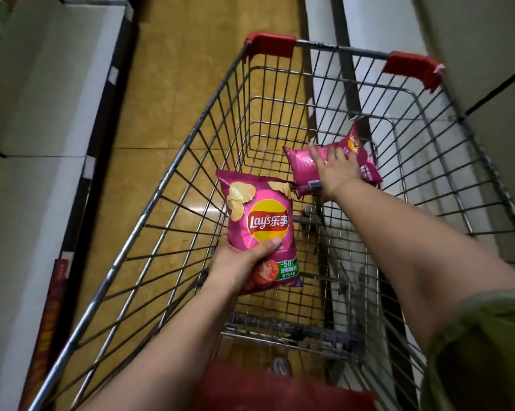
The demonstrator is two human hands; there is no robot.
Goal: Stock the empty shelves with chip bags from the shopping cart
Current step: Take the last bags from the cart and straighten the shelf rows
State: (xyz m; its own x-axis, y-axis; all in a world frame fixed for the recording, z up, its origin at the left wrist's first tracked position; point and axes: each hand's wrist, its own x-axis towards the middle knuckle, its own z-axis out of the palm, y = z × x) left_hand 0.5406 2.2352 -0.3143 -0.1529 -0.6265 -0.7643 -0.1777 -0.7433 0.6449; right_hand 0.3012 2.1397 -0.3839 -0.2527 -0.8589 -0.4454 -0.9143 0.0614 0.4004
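Holding one chip bag (259, 223) in the left hand (244, 259) over the near end of the cart (149, 232), with the right hand (336, 167) spread flat on a second bag (305, 164) at the far right, risks a slippery one-handed grab that drops it or crushes chips.

Two pink chip bags (262, 221) in cart (172, 173)
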